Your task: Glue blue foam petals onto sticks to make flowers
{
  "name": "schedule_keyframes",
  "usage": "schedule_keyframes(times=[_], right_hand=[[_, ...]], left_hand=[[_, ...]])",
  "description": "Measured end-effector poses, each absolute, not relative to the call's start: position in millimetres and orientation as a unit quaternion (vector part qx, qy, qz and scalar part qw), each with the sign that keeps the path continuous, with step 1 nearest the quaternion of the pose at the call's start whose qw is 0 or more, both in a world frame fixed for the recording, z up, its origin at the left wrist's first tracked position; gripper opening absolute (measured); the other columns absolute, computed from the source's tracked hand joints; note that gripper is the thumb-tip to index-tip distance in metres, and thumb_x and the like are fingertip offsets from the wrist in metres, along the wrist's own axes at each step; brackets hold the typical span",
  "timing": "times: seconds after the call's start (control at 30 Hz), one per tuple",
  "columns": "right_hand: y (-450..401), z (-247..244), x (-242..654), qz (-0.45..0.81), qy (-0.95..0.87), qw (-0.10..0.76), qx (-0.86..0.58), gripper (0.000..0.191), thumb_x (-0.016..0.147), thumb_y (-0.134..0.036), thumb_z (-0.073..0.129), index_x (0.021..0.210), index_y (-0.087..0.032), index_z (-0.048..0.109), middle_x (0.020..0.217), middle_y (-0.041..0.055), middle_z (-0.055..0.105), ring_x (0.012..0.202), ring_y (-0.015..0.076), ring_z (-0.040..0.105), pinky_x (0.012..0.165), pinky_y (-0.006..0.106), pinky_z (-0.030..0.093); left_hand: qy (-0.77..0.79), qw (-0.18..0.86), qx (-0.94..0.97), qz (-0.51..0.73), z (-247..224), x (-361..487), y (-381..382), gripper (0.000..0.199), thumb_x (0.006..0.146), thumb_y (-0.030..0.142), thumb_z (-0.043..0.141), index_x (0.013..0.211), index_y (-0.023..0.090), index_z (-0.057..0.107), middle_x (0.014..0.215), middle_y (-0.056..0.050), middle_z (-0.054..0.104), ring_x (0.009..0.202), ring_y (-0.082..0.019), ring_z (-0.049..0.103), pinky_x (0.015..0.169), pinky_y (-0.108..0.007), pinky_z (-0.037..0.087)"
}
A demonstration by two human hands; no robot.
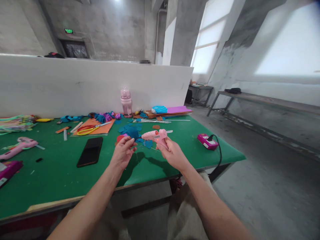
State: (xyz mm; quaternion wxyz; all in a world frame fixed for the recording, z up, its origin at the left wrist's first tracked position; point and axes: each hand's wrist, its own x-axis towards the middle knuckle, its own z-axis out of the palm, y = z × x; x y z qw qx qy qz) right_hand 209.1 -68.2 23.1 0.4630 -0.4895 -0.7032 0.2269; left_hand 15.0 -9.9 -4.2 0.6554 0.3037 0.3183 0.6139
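In my right hand [170, 151] is a pink hot glue gun [153, 135], my fingers wrapped round its handle. A translucent glue stick [169, 131] sticks out of its back end. The gun's nozzle points left, close to the fingertips of my left hand [124, 150]. Those fingertips pinch a dark blue cut piece [133, 132], which looks like felt or crepe paper; its lower edge is partly hidden by the fingers. More blue pieces [148, 144] lie on the table just behind and below the nozzle. I cannot tell whether the nozzle touches the held piece.
On the green table [62, 176] lie a black phone [90, 151], scissors [91, 129] on orange sheets, and a second pink glue gun [21, 147]. A pink bottle [126, 102] stands by the white partition [100, 83]. At right sits a magenta box [207, 141] with a black cable.
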Motion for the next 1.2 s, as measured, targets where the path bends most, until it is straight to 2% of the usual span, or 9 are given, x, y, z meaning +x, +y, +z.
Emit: schedule_keyframes(times=[0.17, 0.3, 0.43, 0.57, 0.7, 0.77, 0.87, 1.03, 1.2], right_hand=[[-68, 24, 210, 0.276, -0.687, 0.463, -0.488, 0.029, 0.083, -0.033, 0.045, 0.105, -0.015, 0.052, 0.069, 0.0026, 0.059, 0.049, 0.0105, 0.049, 0.048, 0.022, 0.038], [-67, 25, 210, 0.372, -0.629, 0.503, -0.461, 0.022, 0.082, -0.036, 0.047, 0.092, -0.016, 0.05, 0.075, 0.0018, 0.059, 0.041, 0.0053, 0.04, 0.04, 0.02, 0.033], [-63, 23, 213, 0.483, -0.565, 0.507, -0.437, 0.027, 0.079, -0.04, 0.053, 0.093, -0.017, 0.049, 0.08, 0.0011, 0.06, 0.039, 0.0034, 0.039, 0.037, 0.019, 0.03], [-58, 19, 216, 0.573, -0.513, 0.504, -0.393, 0.027, 0.075, -0.04, 0.059, 0.085, -0.016, 0.053, 0.075, 0.0002, 0.06, 0.038, 0.0022, 0.036, 0.037, 0.019, 0.03], [-55, 14, 220, 0.626, -0.474, 0.509, -0.353, 0.025, 0.073, -0.037, 0.063, 0.08, -0.014, 0.055, 0.057, -0.0038, 0.053, 0.036, 0.0012, 0.026, 0.037, 0.018, 0.028], [-52, 11, 224, 0.634, -0.465, 0.509, -0.351, 0.024, 0.072, -0.034, 0.064, 0.081, -0.013, 0.057, 0.053, -0.0053, 0.049, 0.037, 0.0014, 0.024, 0.036, 0.017, 0.026], [-44, 4, 235, 0.629, -0.461, 0.511, -0.36, 0.02, 0.069, -0.028, 0.063, 0.081, -0.013, 0.058, 0.053, -0.0054, 0.047, 0.038, 0.0019, 0.026, 0.038, 0.017, 0.029], [-21, -10, 263, 0.505, -0.479, 0.466, -0.546, 0.015, 0.064, -0.025, 0.052, 0.072, -0.013, 0.057, 0.057, 0.0004, 0.053, 0.044, 0.0076, 0.042, 0.043, 0.021, 0.037], [-6, -26, 291, 0.41, -0.49, 0.412, -0.65, 0.01, 0.061, -0.021, 0.05, 0.054, -0.014, 0.05, 0.04, -0.004, 0.04, 0.036, 0.0071, 0.032, 0.038, 0.022, 0.024]], left_hand=[[0.319, 0.656, 0.297, 0.616, -3, 14, -10, 0.03, 0.053, 0.014, 0.077, 0.073, 0.017, 0.055, 0.061, 0.005, 0.058, 0.056, -0.01, 0.058, 0.053, -0.022, 0.043], [0.316, 0.659, 0.294, 0.616, -2, 14, -10, 0.028, 0.054, 0.014, 0.076, 0.073, 0.017, 0.055, 0.06, 0.005, 0.058, 0.055, -0.01, 0.058, 0.052, -0.021, 0.043], [0.314, 0.676, 0.281, 0.604, -4, 14, -10, 0.026, 0.057, 0.012, 0.074, 0.074, 0.018, 0.055, 0.06, 0.004, 0.057, 0.055, -0.01, 0.058, 0.051, -0.021, 0.045], [0.306, 0.704, 0.252, 0.589, -6, 15, -9, 0.024, 0.061, 0.011, 0.071, 0.076, 0.018, 0.054, 0.062, 0.003, 0.058, 0.056, -0.011, 0.058, 0.052, -0.023, 0.047], [0.296, 0.721, 0.235, 0.581, -6, 14, -11, 0.02, 0.065, 0.011, 0.069, 0.076, 0.018, 0.054, 0.068, 0.001, 0.06, 0.057, -0.01, 0.058, 0.052, -0.021, 0.048], [0.291, 0.725, 0.234, 0.579, -5, 14, -12, 0.018, 0.067, 0.011, 0.067, 0.076, 0.018, 0.054, 0.071, -0.001, 0.061, 0.058, -0.01, 0.058, 0.052, -0.021, 0.047], [0.289, 0.725, 0.243, 0.577, -2, 13, -14, 0.016, 0.068, 0.012, 0.066, 0.077, 0.017, 0.054, 0.075, -0.002, 0.062, 0.059, -0.011, 0.058, 0.053, -0.022, 0.048], [0.293, 0.724, 0.25, 0.572, 1, 14, -15, 0.015, 0.068, 0.011, 0.065, 0.077, 0.017, 0.054, 0.078, -0.004, 0.064, 0.058, -0.011, 0.058, 0.051, -0.022, 0.047], [0.303, 0.714, 0.254, 0.578, 2, 14, -14, 0.014, 0.069, 0.01, 0.064, 0.076, 0.016, 0.054, 0.077, -0.004, 0.063, 0.058, -0.011, 0.058, 0.052, -0.023, 0.047]])
